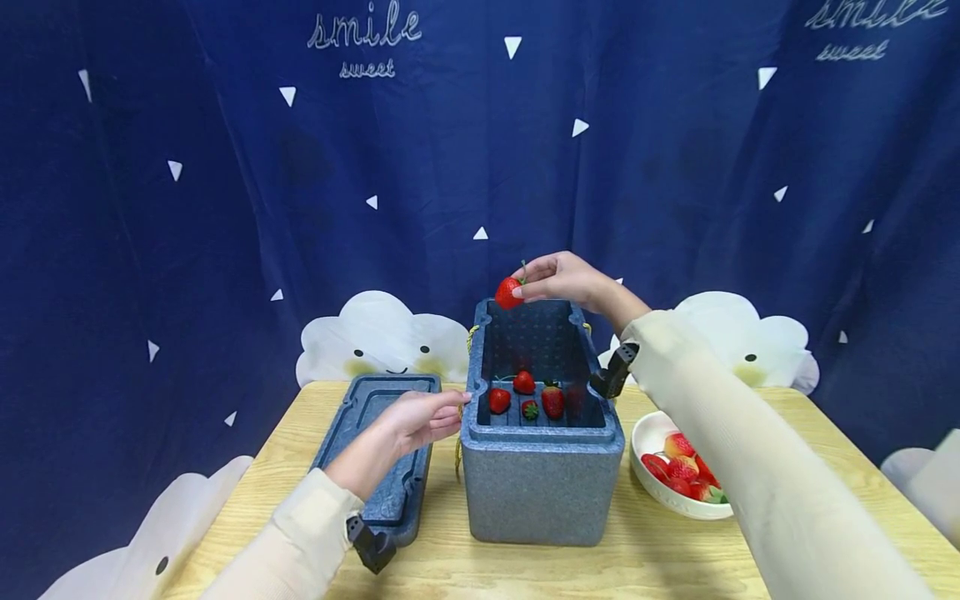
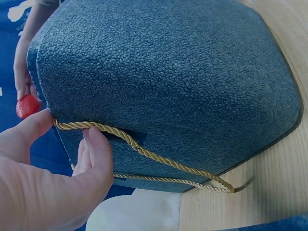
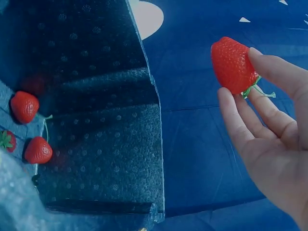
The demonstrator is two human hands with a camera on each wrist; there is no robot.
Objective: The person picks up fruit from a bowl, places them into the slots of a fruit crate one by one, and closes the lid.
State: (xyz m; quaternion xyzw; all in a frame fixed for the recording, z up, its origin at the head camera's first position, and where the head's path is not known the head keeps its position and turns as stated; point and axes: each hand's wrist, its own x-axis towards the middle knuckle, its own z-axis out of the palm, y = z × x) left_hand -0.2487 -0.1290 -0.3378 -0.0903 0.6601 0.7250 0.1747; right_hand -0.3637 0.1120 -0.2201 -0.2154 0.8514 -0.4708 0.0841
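Observation:
A speckled blue-grey foam box (image 1: pixel 542 492) stands uncovered on the table, with several strawberries (image 1: pixel 552 402) on its floor. My right hand (image 1: pixel 566 277) is raised over the box's far end. Between its thumb and fingers it pinches a red strawberry (image 3: pixel 233 65) with a green stem, tip outward. At the box's left side, my left hand (image 1: pixel 423 417) touches the rim with one fingertip. In the left wrist view, another fingertip of that hand (image 2: pixel 53 187) lies against a twisted golden cord (image 2: pixel 161 156) on the box wall.
The box's lid (image 1: pixel 375 492) lies flat on the wooden table (image 1: pixel 285 433), left of the box. On the right, partly behind the right sleeve, stands a white bowl (image 1: pixel 675 502) of strawberries. A dark blue curtain (image 1: pixel 420 167) hangs behind.

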